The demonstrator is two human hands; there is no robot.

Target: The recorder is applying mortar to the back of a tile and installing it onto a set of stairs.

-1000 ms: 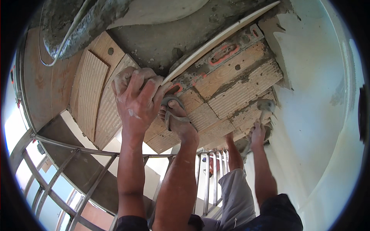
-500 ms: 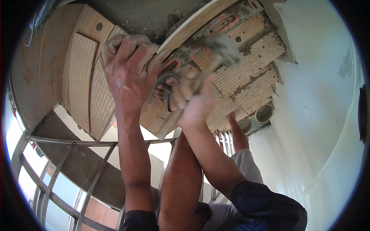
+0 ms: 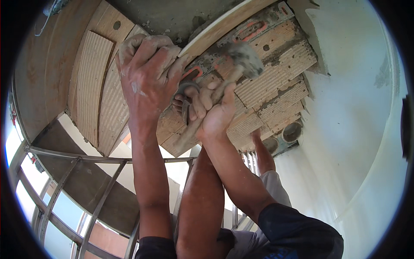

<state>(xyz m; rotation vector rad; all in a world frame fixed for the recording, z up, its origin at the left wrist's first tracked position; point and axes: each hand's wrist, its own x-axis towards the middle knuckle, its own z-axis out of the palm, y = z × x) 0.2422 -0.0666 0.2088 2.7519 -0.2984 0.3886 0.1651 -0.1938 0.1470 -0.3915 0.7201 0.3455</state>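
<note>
My left hand [image 3: 148, 75], coated in pale dust, has its fingers curled at the near left end of a long wood-toned tile [image 3: 228, 29] seen nearly edge-on. Its fingertips are partly hidden. To its right, my right hand [image 3: 213, 110] is wrapped round the handle of a mallet [image 3: 245, 60]. The blurred mallet head is up and to the right, over the stair treads, and the handle's end slants down to the left. My bare foot, in a dark-strapped sandal [image 3: 186, 101], shows behind the right hand.
Ribbed tile pieces [image 3: 92, 86] lie at the left, others [image 3: 280, 67] at the right. Orange-rimmed slots [image 3: 252, 31] show in the mortar-stained surface. Round containers [image 3: 292, 131] stand beside the pale wall [image 3: 345, 108]. A metal railing [image 3: 99, 159] curves along the lower left.
The mallet's head has shifted slightly down and left, and my right hand has turned a little with it. My left hand keeps its place at the tile's end.
</note>
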